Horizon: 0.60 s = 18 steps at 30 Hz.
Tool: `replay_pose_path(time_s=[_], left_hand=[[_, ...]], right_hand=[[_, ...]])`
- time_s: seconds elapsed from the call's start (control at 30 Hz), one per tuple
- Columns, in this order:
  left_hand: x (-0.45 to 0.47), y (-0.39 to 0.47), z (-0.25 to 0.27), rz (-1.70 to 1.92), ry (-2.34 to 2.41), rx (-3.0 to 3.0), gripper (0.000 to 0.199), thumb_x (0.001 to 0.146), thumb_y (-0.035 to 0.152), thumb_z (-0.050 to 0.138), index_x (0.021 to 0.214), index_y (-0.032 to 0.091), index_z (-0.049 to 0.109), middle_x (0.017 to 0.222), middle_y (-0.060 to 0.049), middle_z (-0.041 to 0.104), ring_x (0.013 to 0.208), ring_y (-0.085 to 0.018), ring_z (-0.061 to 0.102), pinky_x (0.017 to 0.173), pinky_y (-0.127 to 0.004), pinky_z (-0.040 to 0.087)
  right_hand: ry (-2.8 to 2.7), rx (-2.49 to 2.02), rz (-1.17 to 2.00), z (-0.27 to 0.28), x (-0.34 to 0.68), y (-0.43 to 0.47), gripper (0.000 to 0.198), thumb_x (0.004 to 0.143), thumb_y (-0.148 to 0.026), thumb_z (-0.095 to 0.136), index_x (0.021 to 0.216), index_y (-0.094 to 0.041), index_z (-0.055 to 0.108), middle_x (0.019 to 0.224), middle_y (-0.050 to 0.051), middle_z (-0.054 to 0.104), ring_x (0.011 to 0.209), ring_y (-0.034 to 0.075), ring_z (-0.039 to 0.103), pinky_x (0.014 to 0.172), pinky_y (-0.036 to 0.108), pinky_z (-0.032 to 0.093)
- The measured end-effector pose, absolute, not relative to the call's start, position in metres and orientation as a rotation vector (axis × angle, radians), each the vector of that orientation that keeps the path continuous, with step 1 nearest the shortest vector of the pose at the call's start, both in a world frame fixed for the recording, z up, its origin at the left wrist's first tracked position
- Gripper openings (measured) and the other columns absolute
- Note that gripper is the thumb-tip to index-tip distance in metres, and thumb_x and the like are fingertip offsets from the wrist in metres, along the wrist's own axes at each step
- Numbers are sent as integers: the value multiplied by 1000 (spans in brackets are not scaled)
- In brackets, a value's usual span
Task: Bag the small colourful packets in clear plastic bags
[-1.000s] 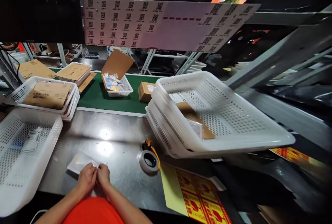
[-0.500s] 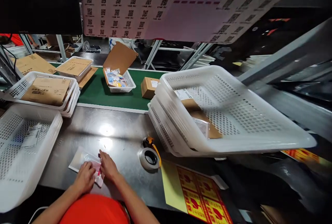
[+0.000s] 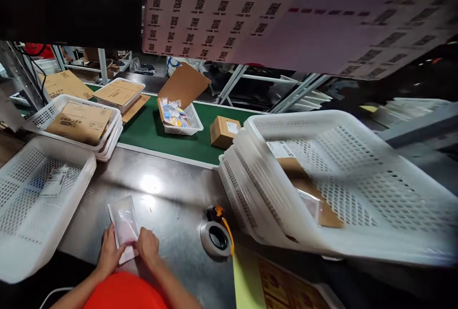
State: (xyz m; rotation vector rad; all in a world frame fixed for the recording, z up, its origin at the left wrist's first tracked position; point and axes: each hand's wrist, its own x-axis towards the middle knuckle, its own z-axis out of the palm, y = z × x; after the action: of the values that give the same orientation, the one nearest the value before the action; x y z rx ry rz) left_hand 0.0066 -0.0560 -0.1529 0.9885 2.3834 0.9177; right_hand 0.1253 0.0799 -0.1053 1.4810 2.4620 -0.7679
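A flat, shiny plastic packet (image 3: 124, 223), whitish with a pink tint near its lower end, lies lengthwise on the metal table (image 3: 175, 237) in front of my red top. My left hand (image 3: 108, 253) grips its lower left edge, thumb on top and fingers along the side. At the lower right edge, my right hand (image 3: 148, 247) has its fingers curled closed on the packet. What is inside the packet cannot be made out. To the right of my hands lies a tape dispenser with a roll of clear tape (image 3: 206, 238).
White perforated baskets (image 3: 77, 175) stand at the left, one stack holding brown mailers (image 3: 79, 122). A larger tilted basket stack (image 3: 250, 189) rises at the right. Behind runs a green conveyor (image 3: 143, 138) with a small carton (image 3: 224, 132). A QR-code board (image 3: 272, 37) hangs overhead.
The packet has turned from slanting to nearly upright in view. My right hand has drawn down from above to its lower right edge, and my left hand has shifted to its left edge. The camera has turned left.
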Motion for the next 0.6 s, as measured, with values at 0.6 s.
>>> replay_pose_path(time_s=[0.6], left_hand=[[-2, -45, -128, 879, 2155, 483, 16, 95, 21, 60, 104, 19, 72, 108, -14, 83, 117, -33, 77, 105, -40, 55]], right_hand=[[3048, 671, -344, -128, 124, 87, 84, 87, -48, 89, 159, -19, 57, 167, 29, 54, 150, 51, 55, 119, 72, 50]])
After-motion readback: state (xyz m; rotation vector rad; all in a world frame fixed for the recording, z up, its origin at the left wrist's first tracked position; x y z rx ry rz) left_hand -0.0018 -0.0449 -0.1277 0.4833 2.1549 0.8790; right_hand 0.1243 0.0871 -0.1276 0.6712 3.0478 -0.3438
